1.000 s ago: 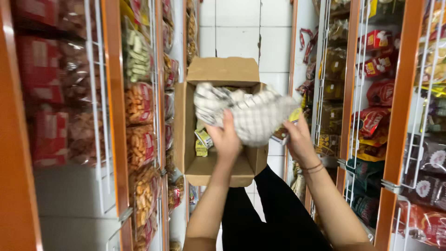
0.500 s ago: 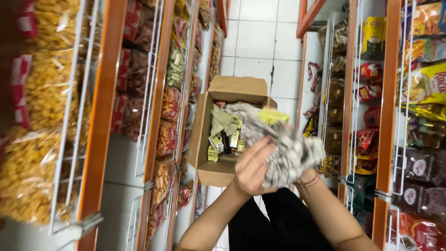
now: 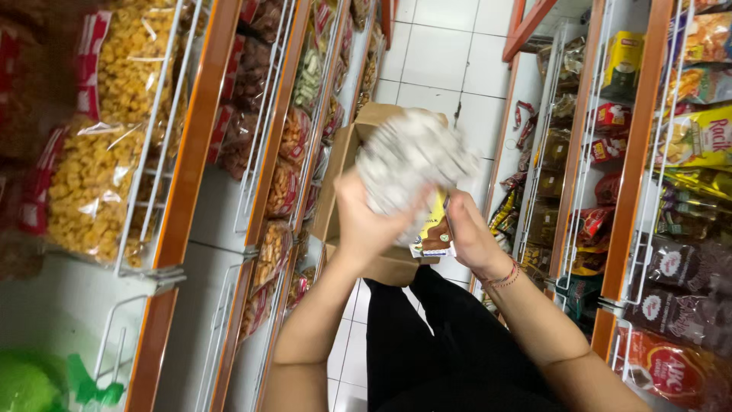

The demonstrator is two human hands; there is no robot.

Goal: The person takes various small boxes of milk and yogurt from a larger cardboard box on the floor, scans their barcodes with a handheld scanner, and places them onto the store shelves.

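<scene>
Holding a crumpled white bundle (image 3: 412, 164), the left hand (image 3: 366, 221) sits in the middle of the frame with its fingers wrapped tight around the bottom of it. The bundle looks like a wad of thin wrap or cloth with small marks on it, but it is too blurry to tell which. It is up in the air, just above and in front of a brown box (image 3: 343, 164). The box is open and lies on the floor between the shelves, a little above the middle of the frame. The right hand (image 3: 469, 236) is just to the right of the left one. Its fingers are closed on some small packs (image 3: 435, 229) that are yellow and brown, and it touches the side of the bundle too. A thin red band (image 3: 503, 278) goes around the right wrist. On the left side of the frame, orange racks (image 3: 179, 198) with white wire fronts hold clear bags of yellow snacks (image 3: 107, 137). On the right side, more orange racks (image 3: 625, 191) hold dark and bright packs. White floor tiles (image 3: 442, 53) show at the top. Black pants (image 3: 442, 351) show at the bottom.
</scene>
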